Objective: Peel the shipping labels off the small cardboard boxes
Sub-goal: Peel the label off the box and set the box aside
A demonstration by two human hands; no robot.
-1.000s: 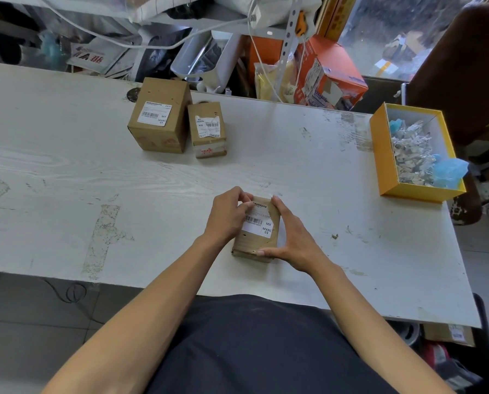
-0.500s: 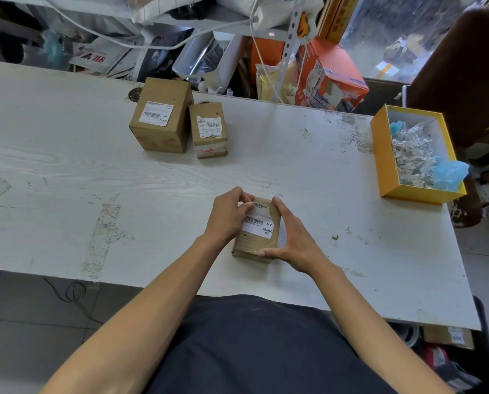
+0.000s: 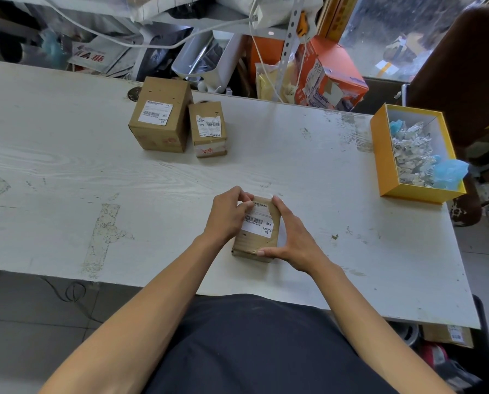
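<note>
A small cardboard box (image 3: pixel 251 245) lies flat on the white table near its front edge, with a white barcode label (image 3: pixel 259 223) on top. My left hand (image 3: pixel 226 217) rests on the box's left side, its fingertips pinched at the label's upper left corner. My right hand (image 3: pixel 291 237) clasps the box's right side, thumb at the near end, forefinger at the far end. Two more labelled boxes stand at the back: a larger one (image 3: pixel 160 115) and a smaller one (image 3: pixel 209 129) with a crumpled label.
A yellow open box (image 3: pixel 385 166) with crumpled paper scraps and blue plastic sits at the table's right edge. Clutter, cables and an orange carton (image 3: pixel 331 75) crowd the area behind the table. The worn white table (image 3: pixel 67 180) stretches to the left.
Both hands stay on the box. The left fingertips have shifted slightly at the label's upper corner; the label looks still stuck down.
</note>
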